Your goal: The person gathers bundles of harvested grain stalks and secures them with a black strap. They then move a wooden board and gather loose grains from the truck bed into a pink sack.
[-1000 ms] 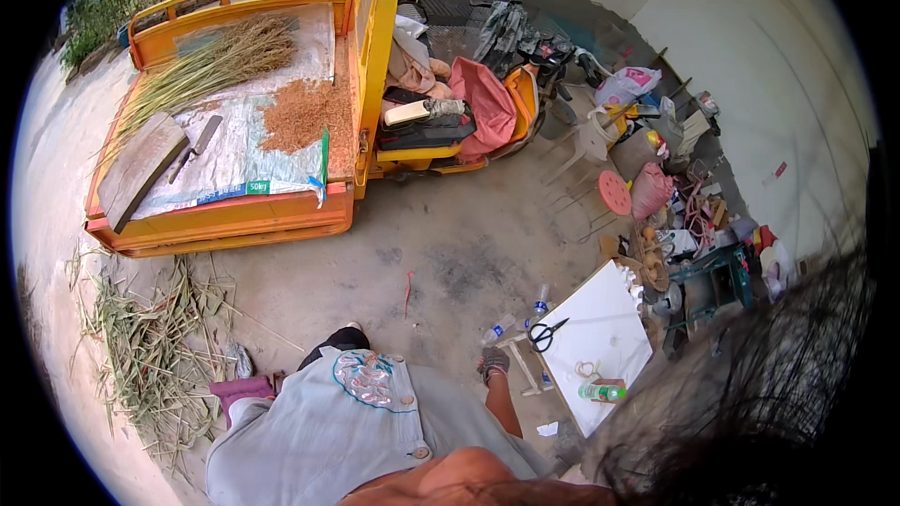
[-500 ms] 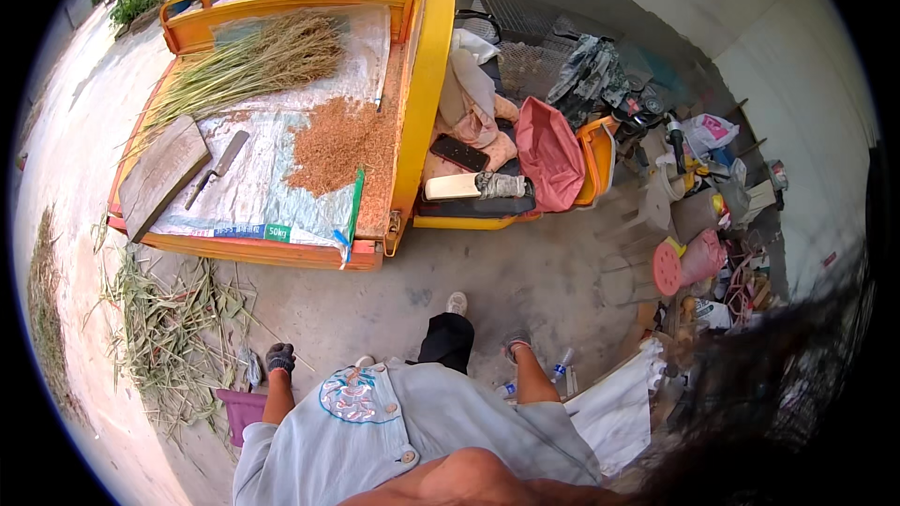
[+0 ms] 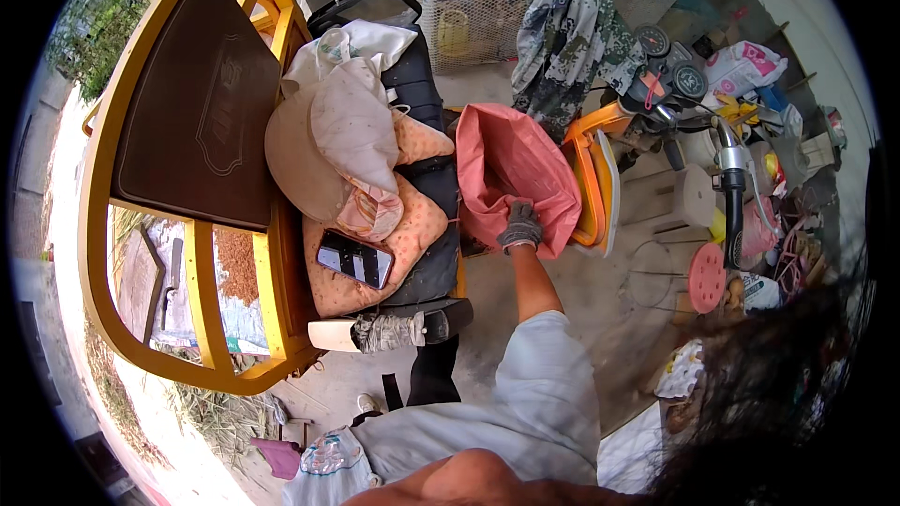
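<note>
My right hand (image 3: 520,225), in a grey work glove, grips the open rim of a pink-red sack (image 3: 511,164) that rests against the orange front of a three-wheeled cart, beside the dark seat (image 3: 427,178). My bare forearm and pale sleeve reach up to it from the lower edge. My left hand does not show. On the seat lie an orange patterned cushion (image 3: 375,253), a dark phone (image 3: 354,258) on top of it, and a tan hat (image 3: 319,145) with cloths. A grey glove (image 3: 380,333) lies at the seat's front edge.
The cart's yellow frame (image 3: 202,290) and dark back panel (image 3: 202,103) stand left, with grain and stalks in the bed behind. A camouflage jacket (image 3: 572,28) hangs over the handlebars (image 3: 731,178). A wire cage (image 3: 469,0) stands behind; clutter, a pink stool (image 3: 708,276) and bags fill the right.
I have walked from behind the cart up to its seat. My right hand has reached out and taken hold of the pink-red sack.
</note>
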`<action>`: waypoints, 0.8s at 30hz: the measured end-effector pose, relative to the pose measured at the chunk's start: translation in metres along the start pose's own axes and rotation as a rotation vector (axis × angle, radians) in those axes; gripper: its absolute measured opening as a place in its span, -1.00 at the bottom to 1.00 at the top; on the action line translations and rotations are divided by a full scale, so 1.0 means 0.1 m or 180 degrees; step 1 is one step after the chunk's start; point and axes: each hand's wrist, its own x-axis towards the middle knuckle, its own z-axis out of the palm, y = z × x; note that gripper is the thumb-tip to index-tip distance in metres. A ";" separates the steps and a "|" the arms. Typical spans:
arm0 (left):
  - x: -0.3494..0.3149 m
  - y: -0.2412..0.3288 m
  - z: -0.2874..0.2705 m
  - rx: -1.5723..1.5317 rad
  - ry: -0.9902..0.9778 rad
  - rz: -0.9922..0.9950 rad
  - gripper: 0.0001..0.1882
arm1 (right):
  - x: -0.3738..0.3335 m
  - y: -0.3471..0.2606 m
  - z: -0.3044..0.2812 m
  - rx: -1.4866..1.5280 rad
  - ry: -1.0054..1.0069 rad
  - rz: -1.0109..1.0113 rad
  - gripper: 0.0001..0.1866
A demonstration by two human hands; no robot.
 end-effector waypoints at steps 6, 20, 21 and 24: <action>-0.50 0.59 0.12 0.0335 -0.0072 0.0006 -0.61 | 0.59 0.12 0.45 0.0307 -0.0823 -0.0549 -0.29; -0.79 -0.12 0.60 0.0347 -0.0354 0.0474 -0.61 | -2.59 0.86 0.05 0.0977 -0.1741 -0.0466 -0.45; -0.76 -0.01 0.56 0.0490 -0.0419 0.0659 -0.60 | -2.82 0.96 0.48 0.0381 -0.1972 -0.0420 -0.36; -0.53 0.19 0.60 0.0839 -0.0642 0.1466 -0.60 | -3.50 0.64 0.40 0.0217 -0.2245 -0.0757 -0.35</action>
